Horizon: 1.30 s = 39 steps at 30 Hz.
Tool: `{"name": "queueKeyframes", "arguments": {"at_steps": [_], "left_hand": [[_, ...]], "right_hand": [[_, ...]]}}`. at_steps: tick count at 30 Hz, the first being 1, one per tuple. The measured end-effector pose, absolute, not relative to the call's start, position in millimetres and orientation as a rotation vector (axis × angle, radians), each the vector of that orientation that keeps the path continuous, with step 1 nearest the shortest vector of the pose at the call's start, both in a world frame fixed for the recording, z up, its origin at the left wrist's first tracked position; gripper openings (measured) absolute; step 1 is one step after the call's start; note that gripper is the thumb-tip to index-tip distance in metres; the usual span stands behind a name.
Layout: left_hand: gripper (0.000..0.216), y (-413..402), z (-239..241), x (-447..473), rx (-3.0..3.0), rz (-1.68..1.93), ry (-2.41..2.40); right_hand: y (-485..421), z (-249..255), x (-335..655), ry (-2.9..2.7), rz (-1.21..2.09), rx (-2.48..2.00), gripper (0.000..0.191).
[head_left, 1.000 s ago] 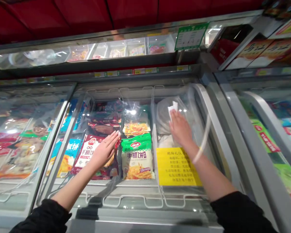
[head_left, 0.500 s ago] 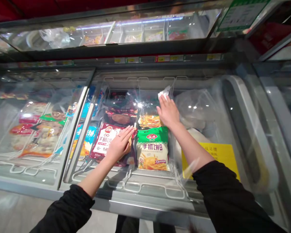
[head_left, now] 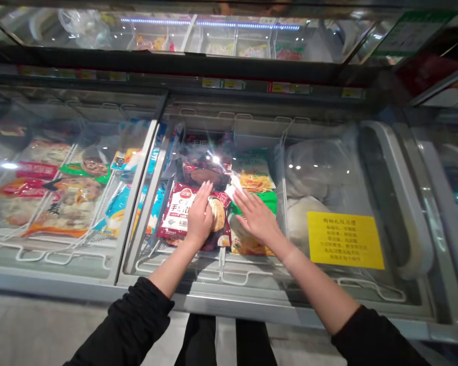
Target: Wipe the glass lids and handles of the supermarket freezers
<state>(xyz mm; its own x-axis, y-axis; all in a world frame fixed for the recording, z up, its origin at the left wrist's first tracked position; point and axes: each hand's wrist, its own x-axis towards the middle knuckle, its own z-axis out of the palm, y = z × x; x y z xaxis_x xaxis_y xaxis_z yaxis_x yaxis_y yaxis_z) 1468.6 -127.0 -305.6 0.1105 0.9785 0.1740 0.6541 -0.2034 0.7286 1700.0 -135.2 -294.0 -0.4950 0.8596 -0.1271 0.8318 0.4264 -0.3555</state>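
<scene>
My right hand (head_left: 254,213) lies flat with stretched fingers on the freezer's clear sliding lid (head_left: 328,147), holding a white tissue (head_left: 234,187) pressed under its fingertips. To its left, my left hand (head_left: 200,216) rests on the same lid, fingers out straight and nothing visible in it. Under the lid, below my left hand, is a dark red bag of flatbreads (head_left: 175,208). A green-topped food bag (head_left: 269,202) lies beneath my right hand and is partly hidden by it.
A yellow notice (head_left: 345,240) is on the lid at the right, near its thick grey handle frame (head_left: 416,218). Another lid covers several food bags (head_left: 70,203) on the left. Behind runs a ledge with price labels (head_left: 223,84). My legs stand close to the freezer's front edge (head_left: 229,300).
My right hand has come nearer and slightly left with the tissue, close to my left hand. The left hand has moved a little right and turned more upright. The view has shifted.
</scene>
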Motion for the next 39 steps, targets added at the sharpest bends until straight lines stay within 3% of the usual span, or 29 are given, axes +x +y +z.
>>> {"name": "queueKeyframes", "arguments": {"at_steps": [8,14,25,31,39], "left_hand": [[0.078,-139,-292,1383,2.316,0.448,1.263],[0.08,-140,-298,1377,2.284,0.466,1.323],[0.063,-137,-296,1372,2.079,0.795,1.349],[0.062,-137,-296,1366,1.844,0.919,1.581],[0.057,-156,-261,1319,1.747,0.921,1.6]], "right_hand": [[-30,-323,1766,-2.162,0.357,-2.152,0.068],[15,-338,1714,-2.134,0.258,-2.215,0.072],[-82,-296,1507,-2.47,0.616,-1.566,0.072],[-143,-285,1540,-2.537,0.757,-1.516,0.067],[-123,-298,1623,-2.256,0.449,-2.072,0.066]]}}
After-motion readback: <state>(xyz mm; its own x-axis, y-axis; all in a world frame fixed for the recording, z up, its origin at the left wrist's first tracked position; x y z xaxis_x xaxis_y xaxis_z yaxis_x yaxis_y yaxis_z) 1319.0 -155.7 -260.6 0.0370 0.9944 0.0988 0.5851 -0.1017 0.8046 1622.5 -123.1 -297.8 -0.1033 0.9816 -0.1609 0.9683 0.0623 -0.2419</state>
